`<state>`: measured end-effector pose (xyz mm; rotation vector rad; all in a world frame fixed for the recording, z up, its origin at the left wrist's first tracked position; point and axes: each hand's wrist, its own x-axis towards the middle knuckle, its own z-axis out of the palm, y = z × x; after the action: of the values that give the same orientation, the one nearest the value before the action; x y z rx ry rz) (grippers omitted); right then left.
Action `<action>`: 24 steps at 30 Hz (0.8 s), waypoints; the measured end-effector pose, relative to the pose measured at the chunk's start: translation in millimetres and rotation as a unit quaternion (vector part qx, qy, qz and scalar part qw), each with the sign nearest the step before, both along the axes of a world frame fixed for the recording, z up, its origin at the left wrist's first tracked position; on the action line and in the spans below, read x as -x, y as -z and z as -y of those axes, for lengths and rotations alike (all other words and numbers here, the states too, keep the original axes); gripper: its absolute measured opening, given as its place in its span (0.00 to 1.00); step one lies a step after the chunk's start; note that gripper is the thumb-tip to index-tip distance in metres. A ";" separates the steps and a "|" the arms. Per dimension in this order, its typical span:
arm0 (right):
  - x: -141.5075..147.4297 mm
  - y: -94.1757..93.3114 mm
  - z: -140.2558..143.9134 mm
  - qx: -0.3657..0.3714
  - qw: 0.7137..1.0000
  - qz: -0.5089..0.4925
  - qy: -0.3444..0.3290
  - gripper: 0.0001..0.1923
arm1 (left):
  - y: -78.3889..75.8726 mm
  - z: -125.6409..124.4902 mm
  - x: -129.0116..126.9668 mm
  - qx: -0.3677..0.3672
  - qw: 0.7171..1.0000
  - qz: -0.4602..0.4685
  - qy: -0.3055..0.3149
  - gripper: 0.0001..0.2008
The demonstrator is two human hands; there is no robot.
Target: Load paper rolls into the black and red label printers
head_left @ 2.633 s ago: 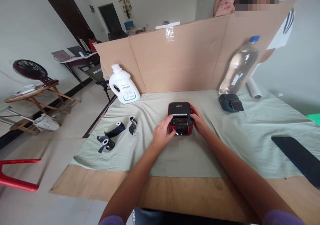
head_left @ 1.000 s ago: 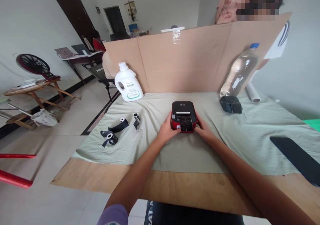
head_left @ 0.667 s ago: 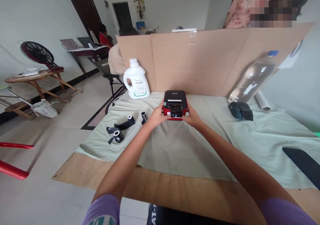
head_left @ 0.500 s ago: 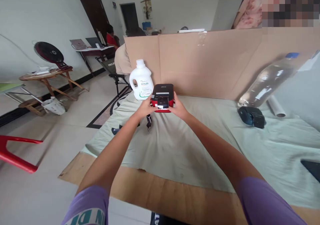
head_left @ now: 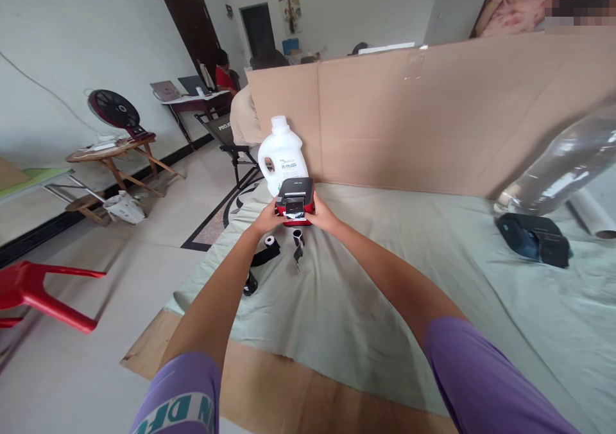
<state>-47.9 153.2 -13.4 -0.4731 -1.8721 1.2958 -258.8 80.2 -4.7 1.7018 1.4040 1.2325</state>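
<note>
Head view: left hand [head_left: 266, 218] and right hand [head_left: 326, 216] grip the red-black device [head_left: 296, 189] from both sides; a push to the far side could topple the white jug [head_left: 285, 153]

A white plastic jug with a handle [head_left: 283, 155] is standing at the cloth-covered wooden table's [head_left: 366, 312] far left corner, a tan cardboard panel [head_left: 394, 126] is lining the far edge, and a large clear plastic bottle [head_left: 558, 164] is standing toward that edge's right end. Beyond the left edge, a round black fan [head_left: 113, 108] is facing the room.
</note>
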 end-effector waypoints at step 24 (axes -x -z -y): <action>-514.1 -19.6 49.8 0.004 0.678 0.351 0.646 0.47 | 3.6 136.4 -333.6 0.001 0.855 -0.455 0.250 0.30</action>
<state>466.2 103.4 6.2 -2.0449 -1.3474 0.0720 74.8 -56.2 -8.3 2.5862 1.2464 0.0840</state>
